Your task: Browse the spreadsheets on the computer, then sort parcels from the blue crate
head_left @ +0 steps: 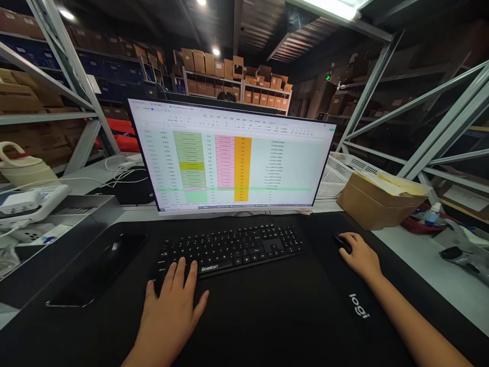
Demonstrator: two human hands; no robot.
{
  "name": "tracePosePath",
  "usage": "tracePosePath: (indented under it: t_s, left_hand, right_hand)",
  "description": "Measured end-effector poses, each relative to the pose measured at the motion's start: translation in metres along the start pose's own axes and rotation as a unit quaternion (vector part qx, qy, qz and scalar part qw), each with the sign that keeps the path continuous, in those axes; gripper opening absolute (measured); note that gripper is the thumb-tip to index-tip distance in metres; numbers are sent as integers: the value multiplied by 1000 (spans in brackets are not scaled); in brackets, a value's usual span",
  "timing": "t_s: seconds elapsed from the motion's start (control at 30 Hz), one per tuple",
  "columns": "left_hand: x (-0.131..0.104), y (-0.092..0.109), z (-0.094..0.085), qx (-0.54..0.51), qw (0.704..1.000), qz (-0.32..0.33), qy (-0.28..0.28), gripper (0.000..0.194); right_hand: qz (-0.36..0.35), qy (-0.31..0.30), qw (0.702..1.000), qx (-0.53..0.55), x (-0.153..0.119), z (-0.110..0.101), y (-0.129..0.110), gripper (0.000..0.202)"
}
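Observation:
My left hand (171, 300) lies with fingers spread over the lower left keys of a black keyboard (237, 244). At the right, my right hand (358, 255) rests over a black computer mouse (343, 242), its fingers curled around it and hiding most of it. Both hands are on a black desk mat (267, 316). Behind the keyboard stands a wide monitor (286, 168) showing a spreadsheet with green, pink and orange columns; one row is highlighted in light green.
A black phone (99, 270) lies left of the keyboard, beside a grey tray (87, 216). A cream bottle (28, 165) stands at the far left. An open cardboard box (367, 204) and white baskets (328, 181) are right of the monitor. Metal shelves hold several boxes (225, 69) behind.

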State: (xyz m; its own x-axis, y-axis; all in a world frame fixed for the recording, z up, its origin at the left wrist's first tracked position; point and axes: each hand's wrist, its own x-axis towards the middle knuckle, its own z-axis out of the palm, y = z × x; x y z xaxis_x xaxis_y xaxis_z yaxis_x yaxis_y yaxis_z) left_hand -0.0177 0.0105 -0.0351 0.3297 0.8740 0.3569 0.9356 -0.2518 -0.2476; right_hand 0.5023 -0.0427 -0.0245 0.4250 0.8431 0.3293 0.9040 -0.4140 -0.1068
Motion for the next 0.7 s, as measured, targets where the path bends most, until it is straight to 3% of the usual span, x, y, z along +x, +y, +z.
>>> tracePosePath:
  t_s: [0.33,0.7]
  left_hand:
    - [2,0,10,2,1000,-11,-13,67]
    - [1,0,6,5,1000,-13,-15,66]
  right_hand:
    - [5,-3,1000,9,1,3,-1,42]
    - [6,-10,1000,18,0,0,-1,42]
